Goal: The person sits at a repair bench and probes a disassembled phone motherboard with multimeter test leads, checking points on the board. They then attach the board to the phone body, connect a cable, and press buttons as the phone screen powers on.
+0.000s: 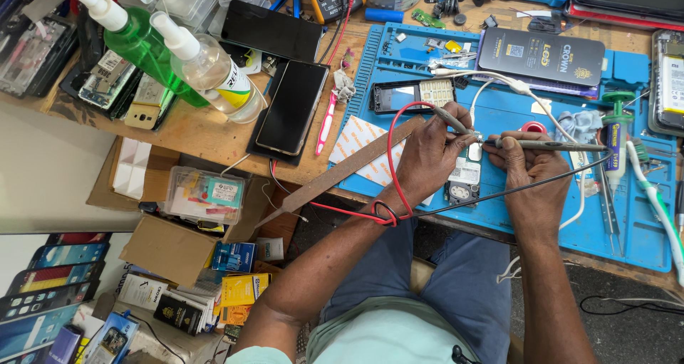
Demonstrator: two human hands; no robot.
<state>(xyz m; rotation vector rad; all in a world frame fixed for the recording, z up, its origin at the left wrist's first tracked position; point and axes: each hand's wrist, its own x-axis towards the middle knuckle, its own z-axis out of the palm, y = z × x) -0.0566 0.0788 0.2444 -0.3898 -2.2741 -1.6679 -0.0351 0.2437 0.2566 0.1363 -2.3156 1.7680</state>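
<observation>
My left hand (427,154) pinches a probe (450,120) trailing a red lead (390,161); my right hand (531,175) grips a second probe (548,145) with a black lead (520,189). Both tips meet on the phone board (463,180) between my hands, at the blue mat's (641,229) near edge. Syringe (616,147) and tweezers (605,200) crowd the right; a metal file (342,172) lies left. The board is small, partly hidden.

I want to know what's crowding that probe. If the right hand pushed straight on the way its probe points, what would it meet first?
The right hand aims its probe leftward; first it would likely meet the left hand and its probe tip just beyond, though depth is unclear.
</observation>
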